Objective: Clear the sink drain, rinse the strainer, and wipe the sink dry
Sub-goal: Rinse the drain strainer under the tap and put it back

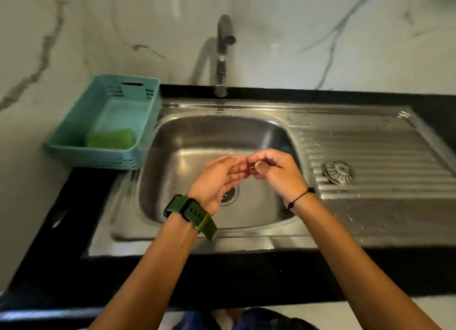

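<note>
Steel sink [212,142], smooth and dished, lies under both hands; its ridged drainboard right of the right hand [276,171] carries the round slotted strainer [339,171]. Right hand pinches a thin pin-like object [240,172]; left hand [217,181] cups beneath, fingers loosely curled.

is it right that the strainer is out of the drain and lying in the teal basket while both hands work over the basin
Not quite. The strainer is out of the drain, but it lies on the ribbed drainboard right of the basin, not in the teal basket, which holds a green sponge. The head view shows this. Both hands, left and right, are over the basin.
</note>
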A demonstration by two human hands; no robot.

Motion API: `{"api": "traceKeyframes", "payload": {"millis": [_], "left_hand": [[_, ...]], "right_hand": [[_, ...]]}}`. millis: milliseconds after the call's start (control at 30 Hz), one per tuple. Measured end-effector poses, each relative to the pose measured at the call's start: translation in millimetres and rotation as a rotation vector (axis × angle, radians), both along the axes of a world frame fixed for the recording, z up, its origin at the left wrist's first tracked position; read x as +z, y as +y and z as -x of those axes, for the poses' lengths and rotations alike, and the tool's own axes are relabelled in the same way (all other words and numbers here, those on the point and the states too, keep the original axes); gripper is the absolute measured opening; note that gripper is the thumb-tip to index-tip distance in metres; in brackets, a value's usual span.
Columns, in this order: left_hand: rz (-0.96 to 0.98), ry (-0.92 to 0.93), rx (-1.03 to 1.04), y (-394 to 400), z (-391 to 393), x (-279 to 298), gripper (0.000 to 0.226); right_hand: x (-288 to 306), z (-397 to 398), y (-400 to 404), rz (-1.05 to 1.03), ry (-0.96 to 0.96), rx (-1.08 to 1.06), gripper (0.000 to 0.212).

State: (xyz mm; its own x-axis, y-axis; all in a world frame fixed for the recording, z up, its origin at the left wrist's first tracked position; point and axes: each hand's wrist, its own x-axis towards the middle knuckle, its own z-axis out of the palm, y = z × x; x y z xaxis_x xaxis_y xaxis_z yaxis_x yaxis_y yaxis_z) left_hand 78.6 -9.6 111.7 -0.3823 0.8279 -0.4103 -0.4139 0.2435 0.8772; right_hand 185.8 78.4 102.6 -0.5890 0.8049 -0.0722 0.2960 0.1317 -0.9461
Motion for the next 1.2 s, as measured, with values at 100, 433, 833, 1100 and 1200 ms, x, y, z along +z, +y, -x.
{"api": "traceKeyframes", "payload": {"millis": [100,433,833,1100,1200], "left_hand": [[-0.005,-0.037,-0.149,20,-11,-4,0.02],[0.016,-0.018,-0.491,87,-53,-4,0.016],[0.155,-0.006,-0.358,139,-73,-33,0.015],[0.213,-0.137,-0.136,145,-36,-48,0.019],[0.202,-0.213,-0.046,141,-5,-50,0.033]], "right_hand": [[2,-20,4,0.031,-0.028,-0.163,0.028],[-6,-81,34,-0.109,-0.258,-0.481,0.027],[-59,-86,153,-0.264,-1.157,-0.085,0.075],[-47,-49,143,-0.324,-0.706,0.026,0.055],[-30,-2,128,0.007,-0.085,0.101,0.047]]}}
